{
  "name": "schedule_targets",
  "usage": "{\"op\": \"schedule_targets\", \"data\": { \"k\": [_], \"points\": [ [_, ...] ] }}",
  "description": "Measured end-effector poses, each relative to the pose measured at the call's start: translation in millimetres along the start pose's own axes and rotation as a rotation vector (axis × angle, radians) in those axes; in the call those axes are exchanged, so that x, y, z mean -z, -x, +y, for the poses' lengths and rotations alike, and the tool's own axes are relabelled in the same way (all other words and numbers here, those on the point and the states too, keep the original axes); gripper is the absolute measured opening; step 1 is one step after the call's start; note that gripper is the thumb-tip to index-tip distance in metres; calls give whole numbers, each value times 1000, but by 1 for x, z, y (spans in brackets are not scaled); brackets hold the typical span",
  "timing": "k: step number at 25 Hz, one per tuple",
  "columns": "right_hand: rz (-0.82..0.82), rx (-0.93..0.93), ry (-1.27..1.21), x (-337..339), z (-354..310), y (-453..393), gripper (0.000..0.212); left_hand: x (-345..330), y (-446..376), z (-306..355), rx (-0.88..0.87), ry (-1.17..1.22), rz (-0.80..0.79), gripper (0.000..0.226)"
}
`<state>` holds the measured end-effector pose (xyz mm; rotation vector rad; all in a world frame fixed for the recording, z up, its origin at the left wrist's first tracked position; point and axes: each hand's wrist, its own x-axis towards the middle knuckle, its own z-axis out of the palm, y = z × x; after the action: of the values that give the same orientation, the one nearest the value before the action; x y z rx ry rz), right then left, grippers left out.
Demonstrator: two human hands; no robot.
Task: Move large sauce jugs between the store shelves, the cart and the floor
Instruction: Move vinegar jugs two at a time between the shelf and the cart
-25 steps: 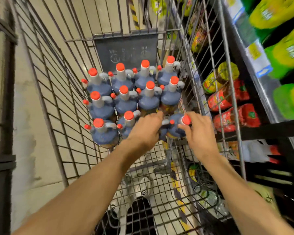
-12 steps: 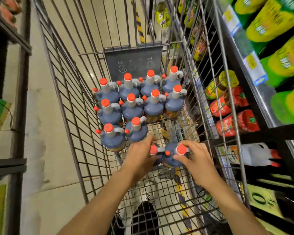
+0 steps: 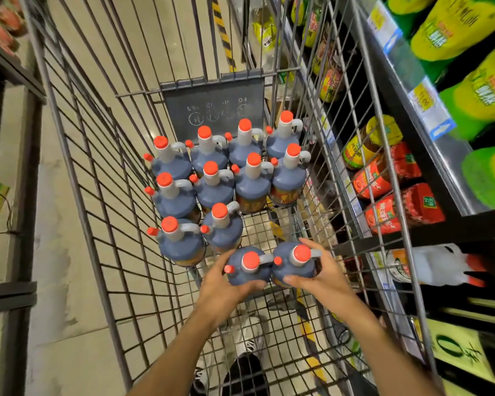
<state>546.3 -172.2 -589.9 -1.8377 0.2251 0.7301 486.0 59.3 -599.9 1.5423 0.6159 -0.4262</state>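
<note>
Left hand and right hand each grip a jug near bare cart mesh, jug bases hidden.

Inside the wire cart ten jugs stand packed at the far end, in front of the panel on its far wall. Nearer to me, two more jugs sit side by side and touching: my left hand grips the left jug, my right hand the right jug. The store shelves run along the cart's right side (another rack stands left), with the floor between.
</note>
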Motion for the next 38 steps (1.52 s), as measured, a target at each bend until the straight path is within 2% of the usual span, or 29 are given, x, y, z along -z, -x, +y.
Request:
{"op": "schedule_targets", "data": {
  "k": [4, 10, 13, 16, 21, 26, 33, 36, 38],
  "points": [
    [-47, -14, -105, -3, 15, -8, 76, -2, -9, -2, -12, 17, -32, 70],
    [32, -16, -102, -4, 6, -20, 62, 0, -16, 12, 21, 53, -29, 46],
    [43, 30, -86, -6, 4, -18, 58, -2, -13, 13, 86, 87, 32, 32],
    [74, 40, -157, -7, 1, -11, 57, -8, -8, 12, 105, 84, 19, 26],
    [75, 134, -287, -2, -14, 13, 69, -8, 6, 37, 34, 179, -22, 34],
    [278, 244, -415, -21, -59, 54, 87, 6, 39, 85, -82, 270, -60, 70],
    [417, 350, -497, -33, -161, 162, 112, 37, 133, 175, -207, 304, -154, 69],
    [466, 433, -510, -27, -205, 228, 74, 41, 187, 215, -282, 350, -241, 55],
    [513, 463, -514, -23, -230, 277, 63, 42, 229, 245, -342, 323, -304, 42]
  ]
}}
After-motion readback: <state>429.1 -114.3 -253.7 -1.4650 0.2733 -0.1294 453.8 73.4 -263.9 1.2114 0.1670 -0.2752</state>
